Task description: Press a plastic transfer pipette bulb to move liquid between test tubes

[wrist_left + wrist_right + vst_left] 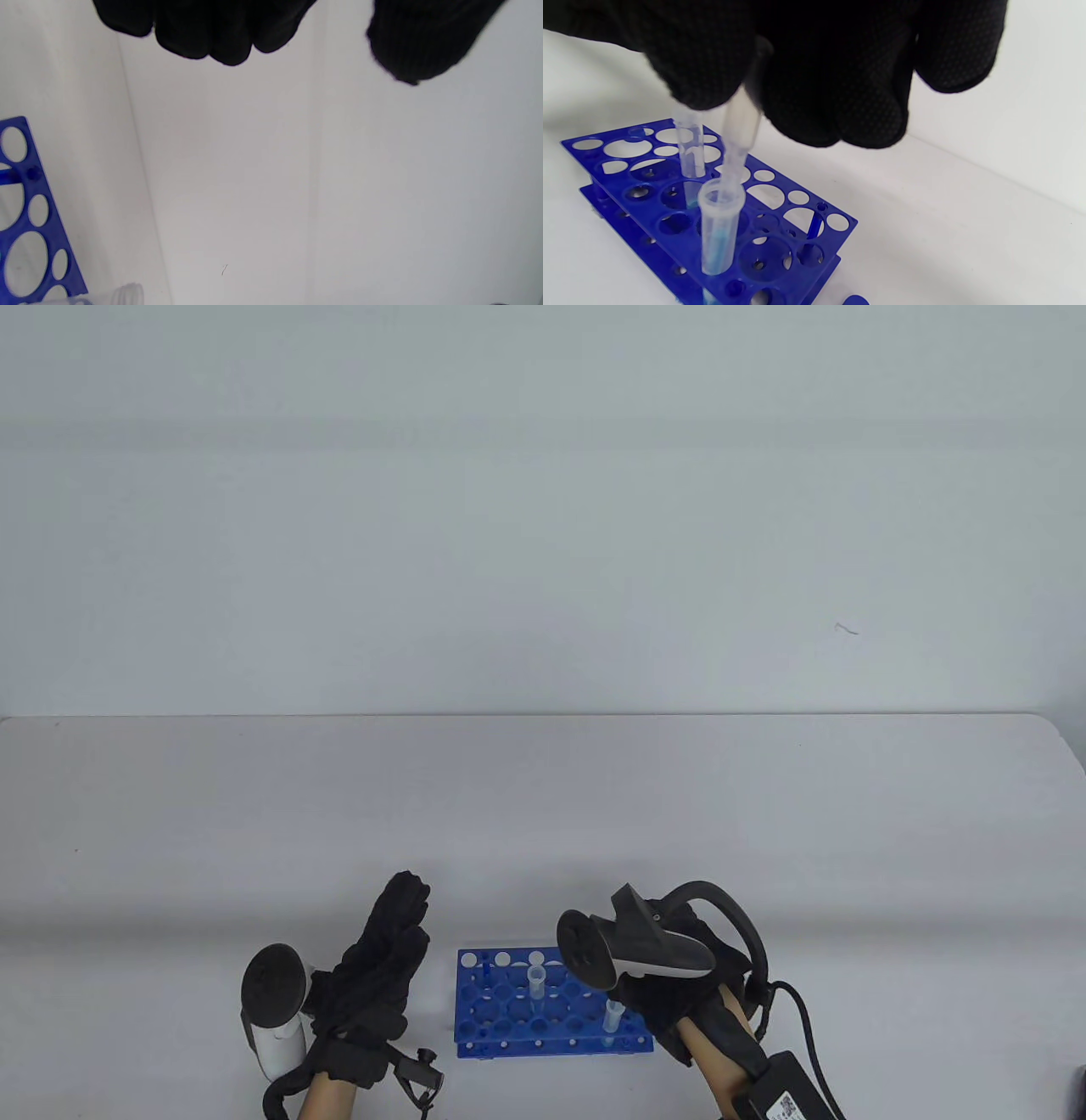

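Observation:
A blue test tube rack (509,1014) stands near the table's front edge between my hands. Two clear tubes stand in it: a near one (719,224) holding blue liquid and a far one (689,148). My right hand (797,84) grips a clear plastic pipette (740,123) by its upper part; the stem reaches down into the near tube's mouth. In the table view the right hand (679,993) sits over the rack's right end, the pipette hidden under the tracker. My left hand (411,912) is held open and empty just left of the rack, touching nothing.
A small blue cap (855,300) lies on the table by the rack's near corner. The rack's edge (25,212) and a tube rim (127,292) show in the left wrist view. A black box and cable (789,1094) trail from my right wrist.

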The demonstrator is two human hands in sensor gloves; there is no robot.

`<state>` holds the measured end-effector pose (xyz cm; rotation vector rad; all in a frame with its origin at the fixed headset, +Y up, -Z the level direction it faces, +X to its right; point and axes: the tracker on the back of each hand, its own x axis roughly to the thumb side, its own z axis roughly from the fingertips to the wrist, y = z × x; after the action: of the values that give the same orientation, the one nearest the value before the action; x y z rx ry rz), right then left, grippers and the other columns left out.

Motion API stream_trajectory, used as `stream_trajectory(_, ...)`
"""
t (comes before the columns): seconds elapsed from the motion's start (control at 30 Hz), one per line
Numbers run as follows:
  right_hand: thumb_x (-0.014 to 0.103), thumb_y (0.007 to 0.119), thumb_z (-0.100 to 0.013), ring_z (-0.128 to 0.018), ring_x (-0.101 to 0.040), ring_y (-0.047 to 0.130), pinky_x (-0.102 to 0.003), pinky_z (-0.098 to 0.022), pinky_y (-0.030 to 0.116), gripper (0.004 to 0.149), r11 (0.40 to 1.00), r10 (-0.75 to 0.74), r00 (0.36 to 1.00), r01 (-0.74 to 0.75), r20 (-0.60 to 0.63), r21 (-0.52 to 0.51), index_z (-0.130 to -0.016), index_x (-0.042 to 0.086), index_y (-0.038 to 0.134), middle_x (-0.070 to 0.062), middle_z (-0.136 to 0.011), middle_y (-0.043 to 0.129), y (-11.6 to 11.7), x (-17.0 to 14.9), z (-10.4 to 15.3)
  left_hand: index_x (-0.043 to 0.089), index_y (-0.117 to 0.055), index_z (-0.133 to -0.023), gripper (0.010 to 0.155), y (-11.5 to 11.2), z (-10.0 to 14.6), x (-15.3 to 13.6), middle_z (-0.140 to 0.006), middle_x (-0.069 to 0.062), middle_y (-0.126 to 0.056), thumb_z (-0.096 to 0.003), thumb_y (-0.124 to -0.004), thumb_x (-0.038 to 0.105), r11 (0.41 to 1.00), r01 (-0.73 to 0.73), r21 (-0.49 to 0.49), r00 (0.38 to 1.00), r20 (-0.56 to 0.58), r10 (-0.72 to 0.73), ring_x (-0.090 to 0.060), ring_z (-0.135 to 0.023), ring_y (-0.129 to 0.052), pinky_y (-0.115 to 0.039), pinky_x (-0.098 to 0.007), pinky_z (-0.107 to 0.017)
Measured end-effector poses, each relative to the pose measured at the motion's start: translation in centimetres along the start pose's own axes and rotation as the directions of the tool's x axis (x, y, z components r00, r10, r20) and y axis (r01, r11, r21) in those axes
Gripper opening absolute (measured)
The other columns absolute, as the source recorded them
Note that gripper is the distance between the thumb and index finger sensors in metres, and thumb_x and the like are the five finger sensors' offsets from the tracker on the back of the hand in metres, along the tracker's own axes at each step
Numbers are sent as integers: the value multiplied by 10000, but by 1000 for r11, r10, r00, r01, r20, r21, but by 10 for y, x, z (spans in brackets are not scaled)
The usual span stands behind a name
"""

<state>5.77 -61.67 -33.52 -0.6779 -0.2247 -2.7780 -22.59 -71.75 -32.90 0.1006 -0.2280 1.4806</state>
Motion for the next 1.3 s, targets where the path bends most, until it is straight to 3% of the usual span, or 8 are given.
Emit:
stream_trajectory(0.4,380,877,-336,-498,-179,1009,-510,-576,762,448,980,-60,997,50,-46,-191,-753,215,890,27,-595,1034,-42,-21,41,183,-358,-1175,925,0,0,0,-1226,-148,-423,-453,-658,677,1000,-1,1,1000,2,1,-398,-1100,-447,-435,-614,-812)
stream_trajectory(0.67,371,869,-350,-509,-186,1005,-517,-581,756,440,907,-122,992,105,-16,-409,-761,215,890,19,-603,1032,-65,-29,72,184,-359,-1175,924,1,0,0,-1226,-148,-423,-453,-658,677,1000,0,3,1000,1,0,-399,-1100,-447,-436,-613,-812)
stream_trajectory(0.9,373,861,-350,-509,-183,1006,-516,-581,758,434,831,-108,993,115,45,-544,-756,223,890,26,-602,1031,-64,-12,61,184,-358,-1175,924,1,0,0,-1227,-148,-423,-453,-658,677,1000,1,3,1000,1,-1,-398,-1100,-447,-435,-614,-812)
stream_trajectory(1.3,367,855,-349,-516,-183,1006,-516,-583,758,431,853,-54,997,73,51,-516,-756,228,886,29,-611,1029,-45,7,30,183,-360,-1176,925,1,0,0,-1227,-148,-423,-452,-658,677,1000,-1,2,1000,1,1,-398,-1101,-447,-435,-614,-812)
